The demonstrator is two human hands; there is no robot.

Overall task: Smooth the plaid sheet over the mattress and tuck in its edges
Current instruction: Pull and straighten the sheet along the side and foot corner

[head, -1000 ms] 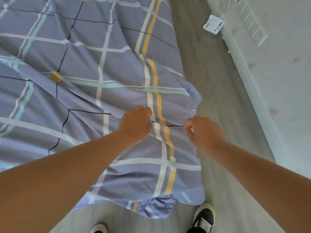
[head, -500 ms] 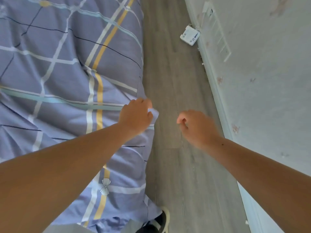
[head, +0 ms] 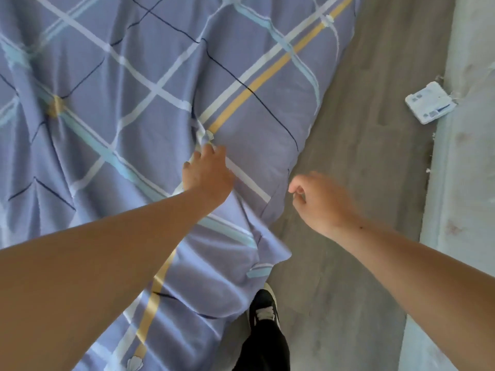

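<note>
The plaid sheet (head: pixel 128 84), lilac with white, teal, yellow and dark lines, covers the mattress and fills the left and centre of the view. It is creased, and its right edge hangs loose over the mattress side near the floor. My left hand (head: pixel 207 171) lies on top of the sheet near that right edge, fingers bunching a small ridge of cloth. My right hand (head: pixel 320 200) hovers over the floor just right of the sheet's edge, fingers curled in, with nothing visible in it.
A grey wood-look floor (head: pixel 361 145) runs in a narrow strip between the bed and a white wall (head: pixel 466 183) on the right. A small white box (head: pixel 430 105) lies on the floor by the wall. My dark shoe (head: pixel 263 311) stands beside the bed's edge.
My right hand let go of the sheet's edge and now hangs free over the floor. My left hand moved from the edge further onto the sheet. The view swung left.
</note>
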